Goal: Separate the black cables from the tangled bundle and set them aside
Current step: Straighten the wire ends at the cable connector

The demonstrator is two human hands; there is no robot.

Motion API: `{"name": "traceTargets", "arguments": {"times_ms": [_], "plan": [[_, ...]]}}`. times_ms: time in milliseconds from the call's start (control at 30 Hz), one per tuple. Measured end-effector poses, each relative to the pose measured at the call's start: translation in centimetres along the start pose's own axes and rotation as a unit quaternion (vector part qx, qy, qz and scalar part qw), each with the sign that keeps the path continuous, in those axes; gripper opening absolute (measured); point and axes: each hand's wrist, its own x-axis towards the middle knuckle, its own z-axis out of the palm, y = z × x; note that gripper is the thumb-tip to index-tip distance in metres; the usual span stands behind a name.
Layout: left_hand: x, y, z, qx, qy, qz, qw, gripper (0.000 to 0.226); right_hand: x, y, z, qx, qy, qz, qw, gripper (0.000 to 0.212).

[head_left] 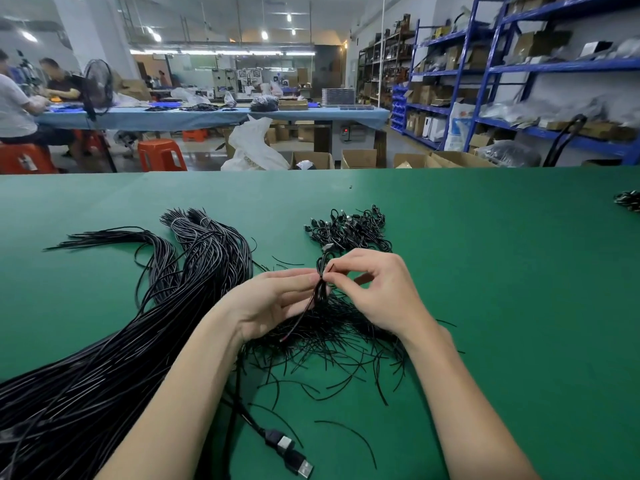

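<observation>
Green matting covers the table [485, 271], and black wire lies over much of its near half; the person works at the middle of it, both hands raised just above a loose tangle of short black cables [329, 337] that spreads under the wrists and toward the near edge. The left hand [273, 303] has its fingers curled around a small gathered bunch of cables [321, 289], holding it upright so the ends stand clear of the tangle; judged from the pose, this is to keep the picked strands together while another is added or straightened. The right hand [377, 289] meets it from the other side, thumb and forefinger closed in a pinch on a strand at the top of that bunch; the remaining fingers are bent and hold nothing that I can make out.

So the cables being separated sit between the two hands, touching both, directly above the tangle they come from; their lower ends trail down into it, so they are not yet free. Beyond the hands lies a pile of short cables with connectors [349, 228], probably the set-aside heap; to the left sprawl long tied bundles of black cable [194, 258]; a USB lead [287, 452] rests near the table's front edge.
</observation>
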Motion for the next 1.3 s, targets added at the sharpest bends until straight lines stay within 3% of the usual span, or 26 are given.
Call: {"name": "traceTargets", "arguments": {"times_ms": [333,433,533,633,800,900,1033,1100,1167,1200,1233,1267,1300], "plan": [[0.4,-1.2,-0.7,-0.093,-0.057,-0.075,0.991,0.02,0.1,-0.1,-0.4,0.037,-0.011,-0.029,0.999,0.007],[0.5,-1.3,-0.6,-0.135,-0.084,-0.082,0.984,0.034,0.2,-0.3,-0.5,0.04,-0.01,-0.032,0.999,0.008],[0.6,-1.2,-0.5,-0.094,-0.083,-0.043,0.991,0.033,0.3,-0.4,-0.6,0.036,-0.005,-0.034,0.999,0.006],[0.6,-1.0,-0.3,-0.03,-0.078,0.028,0.996,0.014,0.1,-0.3,-0.4,0.031,0.026,-0.014,0.999,0.004],[-0.1,-0.4,0.0,0.115,-0.037,0.174,0.977,0.028,0.2,-0.5,0.2,0.107,0.042,0.066,0.991,0.004],[-0.8,0.4,0.0,0.305,0.021,0.307,0.901,0.021,0.5,-0.3,0.3,0.203,0.022,0.16,0.966,0.005],[-0.8,0.7,0.4,0.489,0.077,0.459,0.738,0.019,0.5,0.0,0.4,0.328,0.012,0.301,0.895,0.008],[-0.7,0.5,0.3,0.564,0.074,0.504,0.651,0.02,0.4,0.3,0.6,0.392,-0.002,0.375,0.84,0.005],[-0.3,-0.1,0.3,0.608,0.083,0.531,0.585,0.02,0.2,0.6,1.1,0.483,-0.001,0.449,0.752,0.009],[0.0,-0.6,0.4,0.6,0.098,0.529,0.591,0.02,0.1,0.6,1.4,0.516,0.009,0.468,0.718,0.008],[0.3,-1.0,0.5,0.573,0.119,0.507,0.633,0.019,0.0,0.7,1.7,0.524,0.02,0.471,0.709,0.006],[0.4,-1.2,0.5,0.524,0.138,0.463,0.702,0.019,0.0,0.7,2.0,0.502,0.024,0.462,0.731,0.005],[0.5,-1.4,0.4,0.462,0.145,0.401,0.777,0.017,0.1,0.7,2.0,0.448,0.02,0.44,0.778,0.005]]}}
